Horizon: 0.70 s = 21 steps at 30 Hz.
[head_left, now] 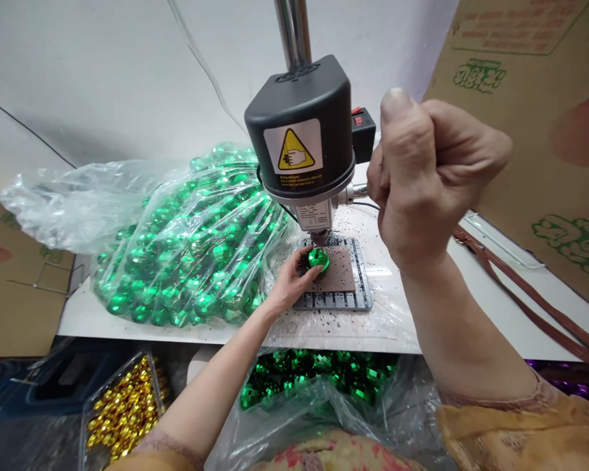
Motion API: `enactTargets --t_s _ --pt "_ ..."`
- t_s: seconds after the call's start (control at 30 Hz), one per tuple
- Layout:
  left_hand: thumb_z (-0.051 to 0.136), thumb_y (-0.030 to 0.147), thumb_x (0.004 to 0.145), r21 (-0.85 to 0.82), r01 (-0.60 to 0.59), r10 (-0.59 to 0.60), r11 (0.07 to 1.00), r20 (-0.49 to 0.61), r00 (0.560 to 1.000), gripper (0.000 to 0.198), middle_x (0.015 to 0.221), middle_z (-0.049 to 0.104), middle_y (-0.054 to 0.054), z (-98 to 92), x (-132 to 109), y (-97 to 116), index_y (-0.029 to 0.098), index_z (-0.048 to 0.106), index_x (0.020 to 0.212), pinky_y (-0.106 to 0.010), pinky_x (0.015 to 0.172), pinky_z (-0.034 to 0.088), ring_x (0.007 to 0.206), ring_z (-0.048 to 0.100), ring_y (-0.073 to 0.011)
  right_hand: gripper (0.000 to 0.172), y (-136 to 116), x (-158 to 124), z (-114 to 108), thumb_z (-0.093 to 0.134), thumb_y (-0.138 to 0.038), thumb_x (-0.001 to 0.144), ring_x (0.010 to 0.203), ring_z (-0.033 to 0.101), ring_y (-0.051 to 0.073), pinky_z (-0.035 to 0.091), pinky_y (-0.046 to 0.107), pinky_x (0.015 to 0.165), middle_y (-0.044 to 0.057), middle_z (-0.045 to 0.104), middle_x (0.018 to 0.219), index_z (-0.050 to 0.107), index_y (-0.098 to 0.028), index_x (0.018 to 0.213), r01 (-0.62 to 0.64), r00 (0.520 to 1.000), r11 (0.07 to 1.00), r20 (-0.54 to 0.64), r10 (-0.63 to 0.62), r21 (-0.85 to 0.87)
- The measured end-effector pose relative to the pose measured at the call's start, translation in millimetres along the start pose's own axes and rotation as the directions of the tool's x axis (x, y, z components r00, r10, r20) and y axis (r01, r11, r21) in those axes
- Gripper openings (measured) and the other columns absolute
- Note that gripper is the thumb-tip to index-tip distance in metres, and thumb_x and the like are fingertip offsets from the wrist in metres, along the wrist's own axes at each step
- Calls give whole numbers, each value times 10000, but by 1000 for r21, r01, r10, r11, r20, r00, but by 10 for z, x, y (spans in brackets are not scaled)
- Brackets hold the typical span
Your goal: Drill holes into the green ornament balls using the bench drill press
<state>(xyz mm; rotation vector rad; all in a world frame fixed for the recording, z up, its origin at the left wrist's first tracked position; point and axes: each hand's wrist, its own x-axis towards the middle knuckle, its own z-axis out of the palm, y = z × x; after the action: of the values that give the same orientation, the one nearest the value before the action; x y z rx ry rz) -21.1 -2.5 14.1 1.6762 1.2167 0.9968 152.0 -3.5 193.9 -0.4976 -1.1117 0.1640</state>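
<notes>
A shiny green faceted ball is held between the thumb and fingers of my left hand, right under the chuck of a small black drill press. Beneath it lies a brown board on the slotted metal base, strewn with dark chips. Raised at the right of the press, my right hand is closed in a fist beside the press's side lever; what its fingers wrap round is hidden.
A clear bag of green balls fills the table's left. More green balls lie in plastic below the edge. Gold balls sit in a lower-left container. Cardboard boxes and a brown strap are on the right.
</notes>
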Motion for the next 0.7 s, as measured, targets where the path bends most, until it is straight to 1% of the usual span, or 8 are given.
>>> enactTargets --t_s 0.07,0.17,0.23,0.27,0.33,0.43,0.53,0.7 --pt "749 399 865 22 -9 9 1000 -25 1000 514 1120 727 -85 16 0 -6 190 606 1312 -361 877 530 979 667 -225 522 65 63 22 629 -342 927 436 245 41 213 282 492 -68 261 484 325 -200 527 23 1000 1000 6 -23 17" --pt "789 390 820 77 -36 40 996 -58 998 515 1082 722 -72 66 1 -3 201 628 1272 -353 834 530 922 661 -216 570 173 127 34 572 -593 892 493 293 80 267 289 503 -42 272 516 309 -217 553 -29 998 998 49 32 -58" --pt "820 375 784 128 -69 80 989 -80 994 503 1094 713 -77 122 1 3 207 648 1226 -369 856 526 956 657 -230 585 213 146 33 526 -673 873 522 326 97 293 292 513 -27 281 539 323 -221 561 -63 996 993 62 70 -104" --pt "830 366 772 149 -84 99 985 -94 991 499 1114 707 -83 154 0 4 208 652 1211 -385 882 525 992 655 -244 593 219 151 32 521 -689 864 522 323 99 292 295 511 -25 277 542 322 -222 559 -62 996 993 64 68 -101" --pt "834 349 770 158 -96 114 983 -106 988 496 1165 696 -95 217 -3 0 212 647 1209 -419 939 521 1064 650 -268 615 206 158 32 534 -700 846 497 278 90 264 300 495 -31 252 534 292 -221 547 -34 998 997 54 38 -69" --pt "818 327 794 105 -84 95 991 -103 990 498 1219 683 -98 278 -16 -9 220 622 1239 -438 990 518 1127 648 -277 634 161 165 31 549 -692 842 471 220 76 223 301 471 -41 224 511 256 -222 534 -23 998 997 60 27 -74" --pt "806 310 805 73 -79 87 994 -100 991 482 1233 679 -95 289 -34 -4 219 612 1236 -437 1014 509 1157 642 -276 608 125 150 20 570 -627 876 469 221 73 228 299 473 -44 240 500 278 -222 529 -30 997 996 65 36 -83" --pt "797 304 812 41 -67 71 997 -89 994 496 1259 669 -107 284 -33 49 207 596 1254 -443 1034 495 1174 638 -281 576 53 40 -15 647 -498 885 438 228 64 198 307 489 -51 247 477 319 -204 514 31 999 1000 22 -31 0"
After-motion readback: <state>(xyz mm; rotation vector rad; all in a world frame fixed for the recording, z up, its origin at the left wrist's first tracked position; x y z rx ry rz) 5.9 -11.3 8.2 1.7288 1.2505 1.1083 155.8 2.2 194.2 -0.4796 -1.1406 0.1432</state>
